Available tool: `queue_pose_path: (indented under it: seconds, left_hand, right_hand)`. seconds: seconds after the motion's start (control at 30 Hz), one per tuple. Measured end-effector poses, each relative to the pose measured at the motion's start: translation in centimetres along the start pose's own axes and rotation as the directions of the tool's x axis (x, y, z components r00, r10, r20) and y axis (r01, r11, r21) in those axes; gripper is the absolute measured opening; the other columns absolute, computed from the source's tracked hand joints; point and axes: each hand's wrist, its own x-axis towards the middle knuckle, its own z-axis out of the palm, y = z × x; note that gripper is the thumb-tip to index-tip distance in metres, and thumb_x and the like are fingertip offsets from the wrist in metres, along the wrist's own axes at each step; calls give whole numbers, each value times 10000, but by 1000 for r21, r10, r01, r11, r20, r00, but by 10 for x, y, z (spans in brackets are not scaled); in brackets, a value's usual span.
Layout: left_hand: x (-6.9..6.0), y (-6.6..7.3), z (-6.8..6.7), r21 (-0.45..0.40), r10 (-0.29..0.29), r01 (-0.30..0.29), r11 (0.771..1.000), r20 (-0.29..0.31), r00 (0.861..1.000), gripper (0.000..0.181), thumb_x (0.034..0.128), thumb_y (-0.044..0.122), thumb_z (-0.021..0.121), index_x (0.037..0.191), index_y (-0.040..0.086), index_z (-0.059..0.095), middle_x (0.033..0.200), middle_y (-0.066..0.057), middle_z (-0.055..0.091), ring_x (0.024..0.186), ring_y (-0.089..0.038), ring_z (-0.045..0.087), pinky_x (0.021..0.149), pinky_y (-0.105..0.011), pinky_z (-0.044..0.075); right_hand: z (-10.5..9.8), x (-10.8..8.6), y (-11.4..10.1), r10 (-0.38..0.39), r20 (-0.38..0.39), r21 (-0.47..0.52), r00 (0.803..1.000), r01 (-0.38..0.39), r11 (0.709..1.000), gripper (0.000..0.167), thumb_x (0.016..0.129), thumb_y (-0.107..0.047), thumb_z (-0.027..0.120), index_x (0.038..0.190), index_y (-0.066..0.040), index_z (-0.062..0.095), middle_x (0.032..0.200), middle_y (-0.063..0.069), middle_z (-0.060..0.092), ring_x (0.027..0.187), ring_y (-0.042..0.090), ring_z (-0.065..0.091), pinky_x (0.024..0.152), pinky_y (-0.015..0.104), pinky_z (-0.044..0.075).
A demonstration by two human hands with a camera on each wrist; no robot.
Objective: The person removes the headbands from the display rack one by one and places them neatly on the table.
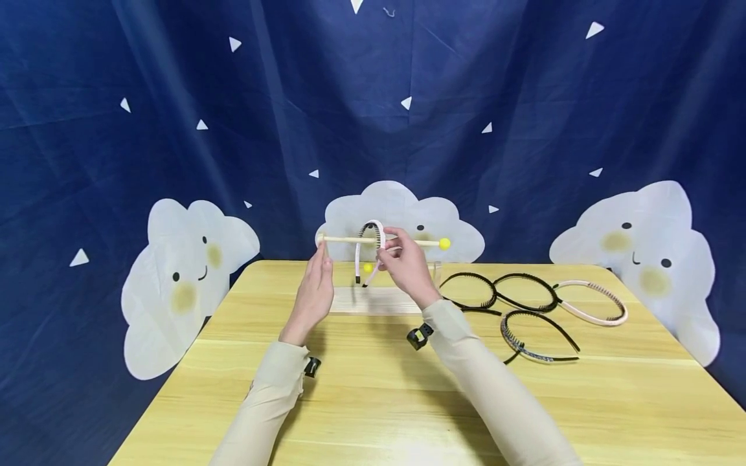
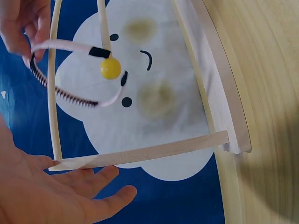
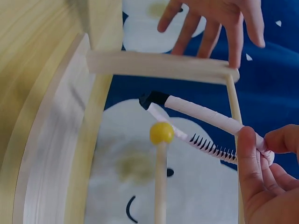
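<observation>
A pale pink headband (image 1: 357, 259) with dark comb teeth and black tips hangs around the upper rod (image 1: 344, 239) of a wooden rack. My right hand (image 1: 408, 262) pinches the bend of this headband (image 3: 205, 114) between thumb and fingers. My left hand (image 1: 311, 291) has its fingers straight, touching the top of the rack's upright post (image 2: 140, 151). One yellow ball (image 1: 444, 244) caps the upper rod's right end. Another yellow ball (image 3: 161, 133) tips a second rod, near the headband's ends. The rack's flat base (image 1: 373, 301) lies on the table.
To the right on the wooden table (image 1: 361, 401) lie several more headbands: black ones, a pink one (image 1: 600, 323) and a dark patterned one (image 1: 513, 340). A blue curtain (image 1: 350, 97) with white clouds hangs behind the table.
</observation>
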Motion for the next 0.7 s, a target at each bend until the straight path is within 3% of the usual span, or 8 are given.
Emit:
queue_pose_path:
  seconds: [0.3,0.5,0.7]
  left_hand:
    - [1,-1,0,21,3,-3,1000,5,1000,600,1126,432,167,1663,170,114,1704,-117,172,1563,-320,186,1256,-530,193]
    - [1,-2,-1,32,4,-4,999,2,1000,598,1128,423,166,1662,158,117,1702,-124,173,1563,-325,183,1259,-525,187]
    - [1,-1,0,17,6,-6,1000,13,1000,603,1125,437,165,1663,172,101,1707,-121,155,1564,-326,178,1256,-536,187]
  right_hand:
    - [-27,-4,12,0,-45,2,999,0,1000,485,980,-4,607,1452,-54,507,1062,167,634,954,386,705,750,319,631]
    - [-32,-5,18,10,-48,32,999,-9,999,473,989,-12,604,1449,-50,504,1065,169,640,977,400,693,760,315,630]
    - [-35,-6,20,19,-72,80,997,-13,997,472,993,6,583,1455,-48,500,1129,253,622,1025,467,661,779,309,626]
